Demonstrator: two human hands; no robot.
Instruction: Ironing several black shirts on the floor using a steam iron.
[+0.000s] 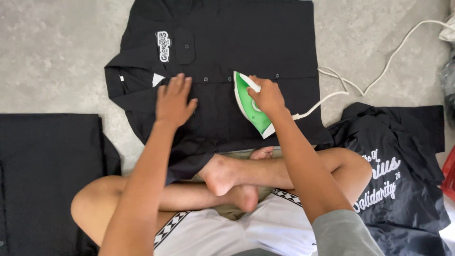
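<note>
A black button-up shirt [246, 42] lies spread on the grey floor in front of my crossed legs, collar to the left. My left hand [173, 100] rests flat on it near the button line, fingers apart. My right hand [267, 95] grips the white handle of a green and white clothes iron [250, 110], which sits on the shirt just right of the left hand. The iron's white cord [379, 71] runs off to the upper right.
A folded black garment [47, 170] lies on the floor at the left. Another black shirt with white printed lettering [407, 175] lies crumpled at the right, beside my knee. Something red [449, 173] shows at the right edge.
</note>
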